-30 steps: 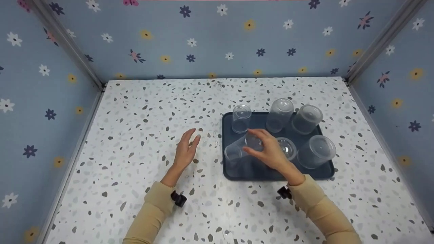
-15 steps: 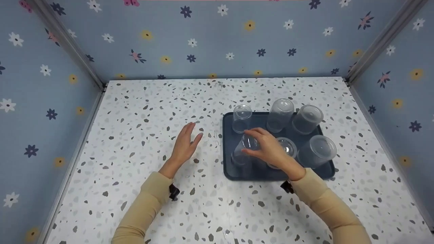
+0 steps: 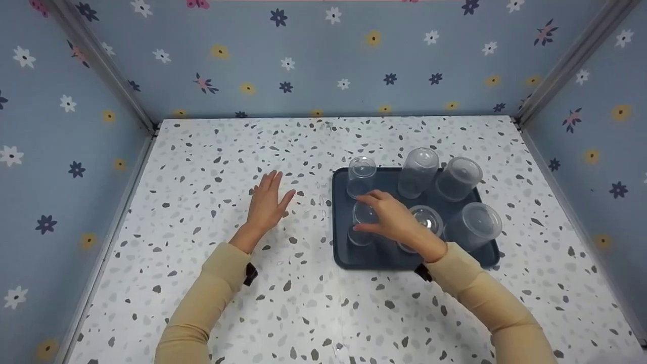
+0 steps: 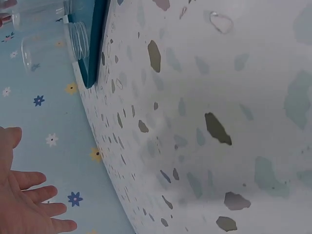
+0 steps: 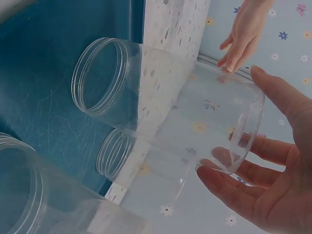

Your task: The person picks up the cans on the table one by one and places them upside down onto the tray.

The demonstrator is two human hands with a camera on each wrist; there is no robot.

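Observation:
A clear plastic jar stands mouth-down at the front left of the dark blue tray. My right hand grips it from above, around its base. In the right wrist view the threaded rim of this jar faces the tray, and the thumb and fingers of the right hand are bent about the far end; whether the rim fully touches the tray is hard to tell. My left hand is over the speckled table left of the tray, fingers extended and holding nothing.
Several other upside-down clear jars share the tray: a slim one behind, a tall one, a wide one, a front middle one beneath my right hand, and a wide one at right. Flowered panels enclose the table.
The jar in my right hand has gone from tilted to upright at the tray's front left. My left hand has drifted left and away from me, its fingers spreading.

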